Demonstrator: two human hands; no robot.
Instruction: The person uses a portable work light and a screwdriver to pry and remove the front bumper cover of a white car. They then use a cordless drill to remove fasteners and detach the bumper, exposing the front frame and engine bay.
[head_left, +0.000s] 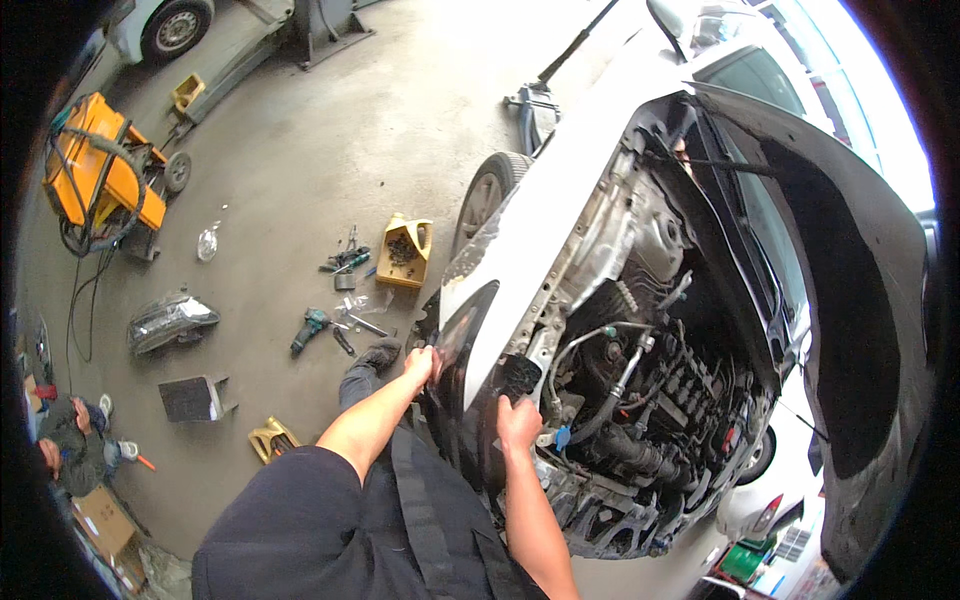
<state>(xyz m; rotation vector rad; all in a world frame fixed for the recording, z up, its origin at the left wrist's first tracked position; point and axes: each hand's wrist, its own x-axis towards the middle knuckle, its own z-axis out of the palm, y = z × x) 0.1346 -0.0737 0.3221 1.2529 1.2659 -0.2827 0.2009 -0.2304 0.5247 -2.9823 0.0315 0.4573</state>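
Observation:
A dark, glossy headlight [468, 350] with a pointed upper end sits at the front corner of a white car [540, 255]. My left hand [421, 366] is closed on its outer edge, beside the wheel arch. My right hand [519, 424] is closed at its inner edge, next to the engine bay; the fingertips of both hands are hidden. The hood [850, 260] is raised, baring the engine [680, 390]. A blue cap [562, 437] shows just right of my right hand.
On the floor to my left lie another headlight [172, 322], a cordless drill [310, 330], hand tools and a cut-open yellow jug [404, 250] of small parts. A step stool [190, 399], an orange machine [105, 160], a floor jack [535, 115] and a seated person [75, 440] are farther off.

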